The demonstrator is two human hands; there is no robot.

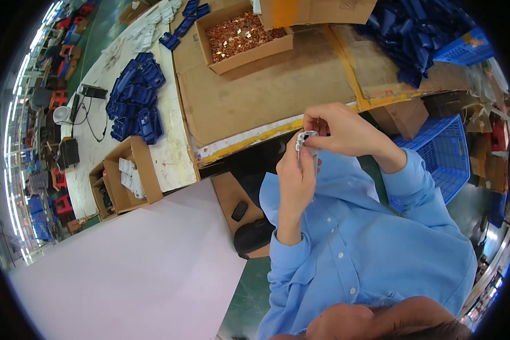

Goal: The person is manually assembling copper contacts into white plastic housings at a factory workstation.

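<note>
My left hand (296, 180) is closed around a small white plastic housing (308, 136), held upright in front of my chest near the table edge. At the top of this piece, my right hand (341, 131) has its thumb and fingers pinched together. Whatever those fingertips grip is too small and covered to make out. A dark spot shows in the housing's top. Most of its lower body is hidden behind the left fingers.
A cardboard box (246, 39) of small copper-coloured parts sits on the cardboard-covered table (266, 90). Blue plastic housings (136, 93) are heaped at left, more (411, 34) at far right. A carton (131, 175) holds white pieces. A blue crate (436, 158) stands at right.
</note>
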